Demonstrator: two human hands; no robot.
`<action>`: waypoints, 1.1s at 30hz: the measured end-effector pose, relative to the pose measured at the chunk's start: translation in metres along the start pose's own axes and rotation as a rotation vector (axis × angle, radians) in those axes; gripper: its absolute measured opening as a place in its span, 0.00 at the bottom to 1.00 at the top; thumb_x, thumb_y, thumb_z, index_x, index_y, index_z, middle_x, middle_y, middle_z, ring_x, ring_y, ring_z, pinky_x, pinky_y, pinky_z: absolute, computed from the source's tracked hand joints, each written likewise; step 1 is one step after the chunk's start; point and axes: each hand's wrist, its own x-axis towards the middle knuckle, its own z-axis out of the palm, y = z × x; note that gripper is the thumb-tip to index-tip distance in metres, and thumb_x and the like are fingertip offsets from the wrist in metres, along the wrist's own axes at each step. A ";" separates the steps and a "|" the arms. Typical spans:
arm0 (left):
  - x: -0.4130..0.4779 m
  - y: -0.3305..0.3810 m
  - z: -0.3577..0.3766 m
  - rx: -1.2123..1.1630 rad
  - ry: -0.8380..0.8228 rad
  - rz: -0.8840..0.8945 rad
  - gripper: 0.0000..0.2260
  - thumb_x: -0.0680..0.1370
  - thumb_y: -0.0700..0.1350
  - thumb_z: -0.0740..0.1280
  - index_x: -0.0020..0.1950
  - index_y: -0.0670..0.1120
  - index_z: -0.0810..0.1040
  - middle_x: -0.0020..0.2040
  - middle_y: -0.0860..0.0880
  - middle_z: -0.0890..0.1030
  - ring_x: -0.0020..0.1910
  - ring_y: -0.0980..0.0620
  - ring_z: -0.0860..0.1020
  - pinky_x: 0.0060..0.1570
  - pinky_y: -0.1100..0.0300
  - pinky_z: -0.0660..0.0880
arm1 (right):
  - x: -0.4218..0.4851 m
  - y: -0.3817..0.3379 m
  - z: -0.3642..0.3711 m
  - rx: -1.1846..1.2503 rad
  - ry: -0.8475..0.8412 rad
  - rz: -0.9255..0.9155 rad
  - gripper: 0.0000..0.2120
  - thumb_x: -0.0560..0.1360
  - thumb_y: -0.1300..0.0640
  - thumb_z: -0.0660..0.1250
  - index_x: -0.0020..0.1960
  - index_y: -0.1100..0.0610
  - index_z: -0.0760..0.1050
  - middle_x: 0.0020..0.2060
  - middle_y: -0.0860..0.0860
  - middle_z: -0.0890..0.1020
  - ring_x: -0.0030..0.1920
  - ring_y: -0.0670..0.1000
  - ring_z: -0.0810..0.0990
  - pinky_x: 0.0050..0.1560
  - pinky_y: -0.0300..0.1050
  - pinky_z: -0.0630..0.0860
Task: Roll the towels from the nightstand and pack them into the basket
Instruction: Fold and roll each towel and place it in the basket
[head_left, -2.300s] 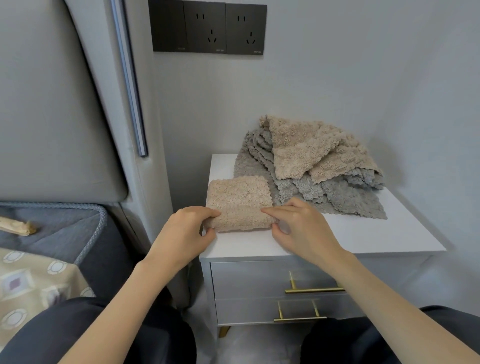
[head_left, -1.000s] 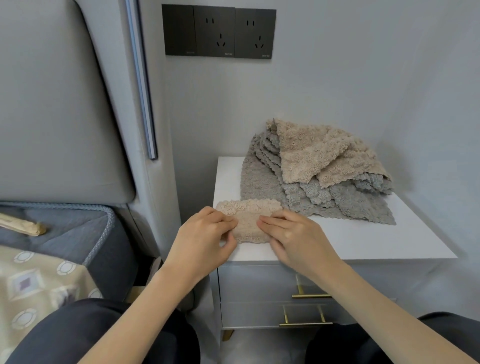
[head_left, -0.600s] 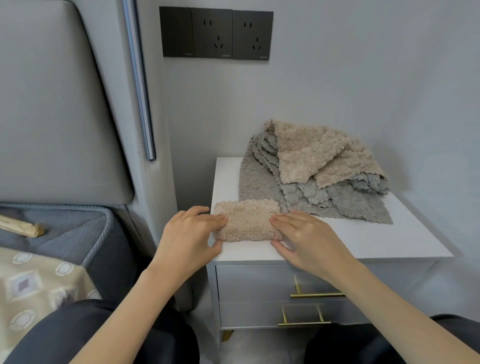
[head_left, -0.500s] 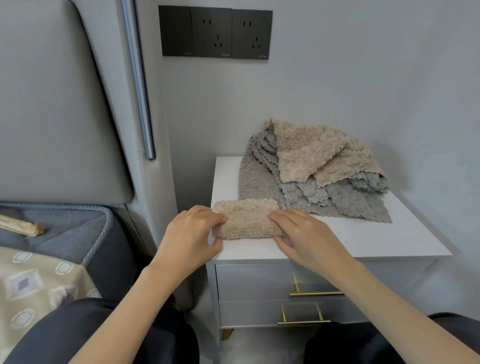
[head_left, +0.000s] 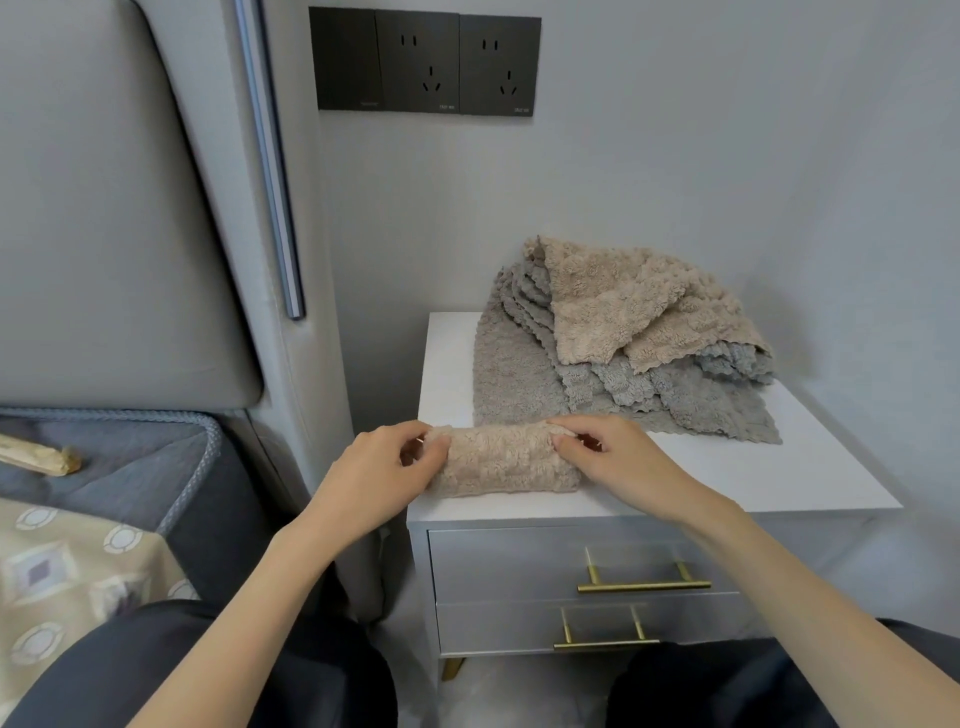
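Observation:
A beige towel (head_left: 501, 460), rolled into a short cylinder, lies along the front edge of the white nightstand (head_left: 753, 467). My left hand (head_left: 387, 470) pinches its left end and my right hand (head_left: 618, 457) pinches its right end. Behind the roll sits a loose pile of towels: grey ones (head_left: 524, 374) spread underneath and beige ones (head_left: 623, 306) crumpled on top. No basket is in view.
The nightstand stands in a corner, with walls behind and to the right, and has two drawers with gold handles (head_left: 644, 584). A padded grey headboard (head_left: 104, 208) and a bed with a patterned cover (head_left: 62, 566) are on the left. Dark wall sockets (head_left: 426, 60) hang above.
The flat folded beige towel has been rolled up from the front into a tight cylinder. Both hands have moved from its front edge to grip its two ends.

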 end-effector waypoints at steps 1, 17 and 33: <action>0.000 0.000 0.001 0.038 0.009 -0.005 0.13 0.78 0.54 0.59 0.39 0.51 0.76 0.30 0.52 0.76 0.34 0.50 0.75 0.36 0.56 0.71 | 0.001 -0.001 0.000 0.000 -0.014 0.007 0.13 0.81 0.55 0.61 0.45 0.41 0.80 0.35 0.39 0.77 0.33 0.40 0.71 0.39 0.35 0.65; 0.012 0.001 -0.002 0.018 -0.271 -0.040 0.18 0.79 0.55 0.60 0.36 0.45 0.67 0.31 0.51 0.67 0.30 0.55 0.64 0.32 0.62 0.62 | 0.025 -0.012 0.004 -0.246 -0.172 0.176 0.15 0.77 0.56 0.60 0.34 0.56 0.61 0.29 0.49 0.66 0.30 0.47 0.62 0.30 0.43 0.57; 0.007 0.011 -0.006 0.030 -0.309 0.044 0.10 0.80 0.49 0.62 0.51 0.42 0.70 0.39 0.51 0.72 0.37 0.54 0.69 0.38 0.61 0.67 | 0.016 -0.011 0.013 -0.270 -0.085 0.049 0.04 0.73 0.55 0.60 0.46 0.55 0.69 0.27 0.46 0.70 0.28 0.45 0.65 0.31 0.44 0.61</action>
